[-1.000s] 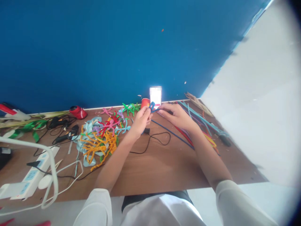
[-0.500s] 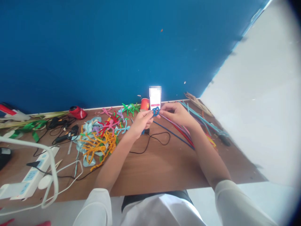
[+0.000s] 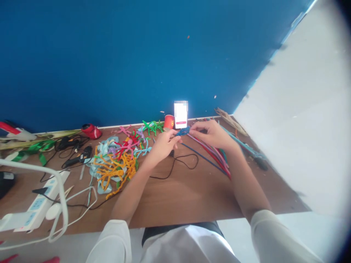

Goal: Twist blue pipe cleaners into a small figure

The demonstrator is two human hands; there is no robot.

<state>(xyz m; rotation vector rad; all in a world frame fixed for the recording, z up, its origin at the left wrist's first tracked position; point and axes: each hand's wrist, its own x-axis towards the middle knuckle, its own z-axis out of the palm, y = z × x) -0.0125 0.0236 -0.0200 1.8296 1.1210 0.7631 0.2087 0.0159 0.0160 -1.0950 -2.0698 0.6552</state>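
Note:
A blue pipe cleaner, bent into a small looped shape, is held up over the table between my two hands. My left hand pinches its left end with thumb and fingers. At the other end, the fingertips of my right hand are closed on it. Just behind it stands a lit phone, leaning upright beside a red paper cup. A straight dark blue pipe cleaner lies on the table below, near a bundle of pink and red ones partly covered by my right forearm.
Left of my hands lies a heap of orange twisted pipe cleaners with light blue ribbon. Green pipe-cleaner shapes rest by the wall. A black cable, a power strip and glue guns are on the wooden table.
The blue looped piece has flattened and turned between my fingers, its open loop no longer facing me. My right hand has shifted slightly to the right.

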